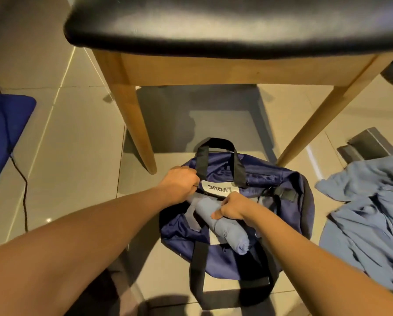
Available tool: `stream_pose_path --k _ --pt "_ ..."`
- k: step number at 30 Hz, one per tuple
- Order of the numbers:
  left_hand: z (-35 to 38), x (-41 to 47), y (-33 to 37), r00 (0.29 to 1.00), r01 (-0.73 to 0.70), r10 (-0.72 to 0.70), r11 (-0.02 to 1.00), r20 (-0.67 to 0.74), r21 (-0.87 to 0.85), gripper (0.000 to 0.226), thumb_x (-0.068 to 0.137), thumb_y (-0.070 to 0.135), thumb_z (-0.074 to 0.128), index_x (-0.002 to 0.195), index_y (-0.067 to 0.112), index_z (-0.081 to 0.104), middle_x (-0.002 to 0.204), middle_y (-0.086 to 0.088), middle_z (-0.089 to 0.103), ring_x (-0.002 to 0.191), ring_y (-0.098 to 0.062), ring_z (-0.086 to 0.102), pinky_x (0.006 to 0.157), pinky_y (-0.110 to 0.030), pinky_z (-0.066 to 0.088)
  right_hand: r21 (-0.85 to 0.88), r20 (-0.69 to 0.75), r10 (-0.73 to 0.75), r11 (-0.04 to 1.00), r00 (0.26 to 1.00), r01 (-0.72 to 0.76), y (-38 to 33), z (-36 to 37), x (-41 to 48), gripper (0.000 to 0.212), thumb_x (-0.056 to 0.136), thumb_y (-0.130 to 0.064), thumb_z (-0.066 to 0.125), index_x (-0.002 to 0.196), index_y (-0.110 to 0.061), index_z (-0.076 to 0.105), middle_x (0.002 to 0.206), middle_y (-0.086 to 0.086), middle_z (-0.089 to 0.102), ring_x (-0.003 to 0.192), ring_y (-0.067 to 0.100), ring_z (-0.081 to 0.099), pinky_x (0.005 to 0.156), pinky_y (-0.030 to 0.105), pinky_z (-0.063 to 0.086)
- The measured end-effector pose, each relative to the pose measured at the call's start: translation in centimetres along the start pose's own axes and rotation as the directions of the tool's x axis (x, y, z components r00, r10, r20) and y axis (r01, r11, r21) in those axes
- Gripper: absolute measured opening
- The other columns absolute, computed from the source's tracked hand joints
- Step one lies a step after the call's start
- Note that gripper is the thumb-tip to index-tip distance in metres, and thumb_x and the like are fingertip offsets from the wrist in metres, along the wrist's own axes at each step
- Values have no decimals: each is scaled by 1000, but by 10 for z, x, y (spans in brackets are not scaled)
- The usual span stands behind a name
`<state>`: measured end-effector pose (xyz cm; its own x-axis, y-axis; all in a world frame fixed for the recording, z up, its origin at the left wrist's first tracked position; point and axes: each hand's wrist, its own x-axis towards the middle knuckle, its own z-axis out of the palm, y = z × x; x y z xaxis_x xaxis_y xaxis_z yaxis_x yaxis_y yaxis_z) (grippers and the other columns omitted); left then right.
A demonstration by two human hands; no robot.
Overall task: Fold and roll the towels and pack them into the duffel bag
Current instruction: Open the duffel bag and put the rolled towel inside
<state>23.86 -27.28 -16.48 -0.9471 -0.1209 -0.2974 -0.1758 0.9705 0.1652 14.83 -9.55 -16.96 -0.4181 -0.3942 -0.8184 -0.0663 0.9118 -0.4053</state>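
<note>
1. Two hands work at the duffel bag [270, 179]. The left hand [181, 183] has its fingers [194, 179] curled tight on the bag's far rim, just beside the foot of the far black handle [216, 144].
2. The right hand [232, 207] has its fingers [227, 199] and thumb wrapped round the rolled towel [227, 231], gripping it near its far end.
3. The rolled towel is grey-blue. It lies slantwise across the bag's open mouth, with its far end by the white label [219, 189] and its coiled near end resting over the bag's near side.
4. The duffel bag is navy and sits slumped on the floor [77, 144]. Its label lettering reads upside down from this view. A second black handle [200, 265] trails off its near side toward the person.
5. Just to the right of the bag, loose towels [368, 215] of the same grey-blue lie crumpled in a heap on the floor. Beyond that heap sits a grey box [364, 142].
6. A chair [213, 23] with a black padded seat and pale wooden frame stands over the far side of the bag. Two of its legs come down on either side of the bag's far end.
7. The floor is glossy beige tile that catches streaks of light.
8. Well to the left of the bag lies a blue mat [4, 128], with a thin black cable [23, 183] running across the tiles beside it.
</note>
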Motion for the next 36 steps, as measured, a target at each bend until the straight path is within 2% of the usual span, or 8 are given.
stream_pose_path --k 2,4,6,9,15,22,27,36 --pt "-5 3 -7 996 90 -91 974 7 -208 16 94 30 60 89 24 73 91 3 68 92 -23 63 74 -31 44 13 2 2 1000 1000 -2 -10 8 8 67 77 -30 87 124 7 58 116 15 59 110 33 61 80 32 44" --pt "-11 7 -17 992 128 -127 925 26 -358 13 90 28 68 79 24 74 78 8 66 85 -20 64 69 -28 41 69 -106 -20 997 994 27 -19 20 17 41 81 -31 84 93 -3 57 91 11 56 84 27 57 71 31 40" --pt "-17 7 -22 989 150 -130 905 76 -397 13 88 25 72 77 18 74 76 9 66 83 -17 63 68 -28 41 213 -293 -3 975 956 68 -24 36 23 43 84 -32 81 73 -9 46 69 4 43 68 23 43 60 32 32" --pt "-14 6 -27 971 237 -201 863 126 -447 11 87 23 75 80 14 76 82 5 71 82 -16 64 69 -27 45 415 -465 35 891 885 183 -25 60 27 39 85 -31 78 76 -9 47 68 6 43 70 25 43 62 35 33" --pt "-14 7 -22 958 283 -259 784 123 -553 25 84 16 77 61 18 68 65 10 65 71 -16 62 62 -24 45 322 -158 -74 939 985 122 -10 57 23 44 76 -11 78 113 -22 56 103 4 65 97 28 64 81 38 54" --pt "-16 12 -19 948 319 -237 717 213 -620 17 82 13 77 71 1 76 67 -8 73 56 -5 60 70 -27 52 523 -479 26 811 877 261 -22 78 29 44 83 -20 81 114 -7 54 101 5 59 92 23 56 75 30 43" --pt "-21 19 -23 923 380 -327 699 203 -605 11 82 19 81 72 15 80 63 5 72 70 -10 67 72 -27 54 358 -379 -129 893 916 274 -15 90 29 37 84 -23 75 114 -14 57 99 6 66 91 26 64 74 34 49" --pt "-19 13 -22 950 296 -291 724 113 -623 4 84 16 80 81 15 81 75 6 73 75 -7 65 67 -23 48 256 -211 -217 929 953 268 0 99 31 25 85 -6 74 82 -20 52 65 -7 49 60 11 44 65 31 41"
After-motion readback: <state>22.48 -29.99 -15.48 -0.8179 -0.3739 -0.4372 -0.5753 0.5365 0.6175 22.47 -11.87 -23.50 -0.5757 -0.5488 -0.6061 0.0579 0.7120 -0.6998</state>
